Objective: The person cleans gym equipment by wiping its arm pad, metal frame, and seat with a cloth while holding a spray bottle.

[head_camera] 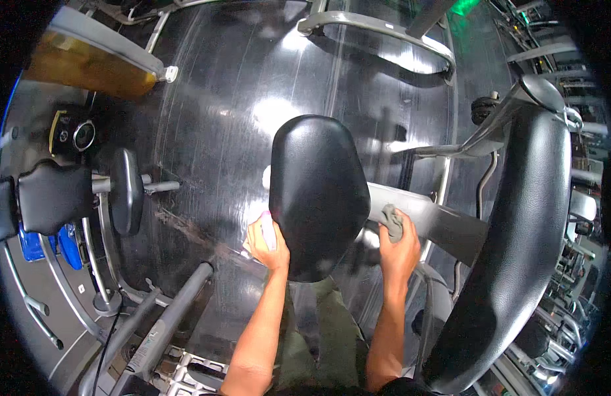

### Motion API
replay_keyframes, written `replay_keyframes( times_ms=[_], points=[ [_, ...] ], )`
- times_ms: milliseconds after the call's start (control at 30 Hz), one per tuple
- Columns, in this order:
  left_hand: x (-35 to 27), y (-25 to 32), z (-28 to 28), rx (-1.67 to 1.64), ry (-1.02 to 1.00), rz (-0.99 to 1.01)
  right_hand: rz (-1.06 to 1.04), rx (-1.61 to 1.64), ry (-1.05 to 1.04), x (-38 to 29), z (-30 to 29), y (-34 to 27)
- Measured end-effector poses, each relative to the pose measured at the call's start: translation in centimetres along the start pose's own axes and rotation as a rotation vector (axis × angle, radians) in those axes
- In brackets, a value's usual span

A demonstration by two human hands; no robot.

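A black padded gym-machine seat (319,193) lies directly before me, above the dark floor. At its near left edge my left hand (270,251) is closed around a small white and pinkish object (268,230); the fingers cover much of it, so I cannot tell exactly what it is. To the right of the seat, my right hand (402,250) grips a crumpled grey-green cloth (393,222). That cloth is beside the silver metal beam (409,204) between the seat and the tall black backrest (521,232); whether it touches the beam is unclear.
A curved metal machine frame (375,21) stands on the dark floor (226,123) ahead. Another machine with black pads (55,195) is on the left, near a black speaker-like box (75,131). A thick grey tube (169,317) rises at the lower left.
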State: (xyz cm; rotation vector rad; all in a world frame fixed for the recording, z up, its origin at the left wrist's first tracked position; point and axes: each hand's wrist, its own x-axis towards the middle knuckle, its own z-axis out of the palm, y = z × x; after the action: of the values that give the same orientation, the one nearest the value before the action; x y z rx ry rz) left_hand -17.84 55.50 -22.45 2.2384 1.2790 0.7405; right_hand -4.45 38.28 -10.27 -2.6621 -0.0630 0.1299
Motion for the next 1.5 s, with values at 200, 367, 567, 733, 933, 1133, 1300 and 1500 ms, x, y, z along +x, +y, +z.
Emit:
replay_keyframes(
  times_ms=[200, 367, 567, 733, 933, 1133, 1300, 1500],
  points=[
    [-0.1, -0.7, 0.0, -0.052, -0.038, -0.073, -0.184, 0.221, -0.17, -1.1, 3.5, -0.9],
    [0.0, -0.4, 0.2, -0.067, -0.04, -0.086, -0.23, 0.275, -0.174, -2.0, 8.7, -4.3],
    [0.5, -1.0, -0.1, -0.055, -0.002, -0.019, -0.248, 0.25, -0.351, -6.4, 8.4, -3.5],
    [0.3, -0.4, 0.4, -0.084, 0.026, 0.006, -0.162, 0.194, -0.143, -1.3, 8.7, -3.9],
    [0.6, -1.0, 0.2, -0.108, 0.035, 0.024, -0.247, 0.238, -0.233, -5.6, 8.8, -2.7],
    [0.7, -0.8, 0.4, -0.124, 0.044, 0.046, -0.144, 0.234, -0.042, -4.7, 8.8, -0.1],
    [0.7, -0.6, 0.5, -0.147, 0.027, 0.019, -0.061, 0.239, 0.031, -2.5, 9.4, -1.5],
    [0.8, -0.7, 0.5, -0.173, 0.053, 0.013, -0.025, 0.3, -0.049, -8.5, 8.5, 1.3]
  ],
)
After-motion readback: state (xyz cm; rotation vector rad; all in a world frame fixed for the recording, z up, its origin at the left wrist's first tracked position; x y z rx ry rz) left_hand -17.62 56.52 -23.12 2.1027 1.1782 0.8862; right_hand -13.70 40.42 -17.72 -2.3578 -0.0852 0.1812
